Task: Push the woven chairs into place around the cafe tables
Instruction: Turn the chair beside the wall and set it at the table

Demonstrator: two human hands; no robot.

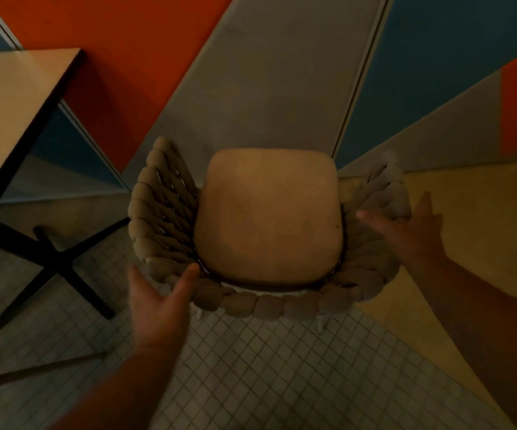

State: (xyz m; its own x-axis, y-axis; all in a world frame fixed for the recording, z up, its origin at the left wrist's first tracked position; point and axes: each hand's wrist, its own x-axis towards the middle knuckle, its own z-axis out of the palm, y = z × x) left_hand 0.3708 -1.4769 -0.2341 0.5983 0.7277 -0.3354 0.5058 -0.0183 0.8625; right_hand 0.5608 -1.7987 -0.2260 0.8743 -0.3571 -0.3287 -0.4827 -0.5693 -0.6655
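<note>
A woven chair (164, 212) with thick beige rope arms and a tan seat cushion (266, 218) stands below me, its curved back toward me. My left hand (158, 299) is open at the chair's back left corner, its thumb touching the weave. Over at the chair's right arm my right hand (412, 231) is open too, fingers spread against the rope. Neither hand is closed around the chair. A cafe table (12, 103) with a light wooden top and a black cross base (55, 262) stands to the left of the chair.
A wall (282, 72) painted in orange, grey and blue panels rises straight behind the chair. The floor is small white tiles (251, 367) under me and yellow flooring (468, 228) on the right. A dark shape sits at the lower left edge.
</note>
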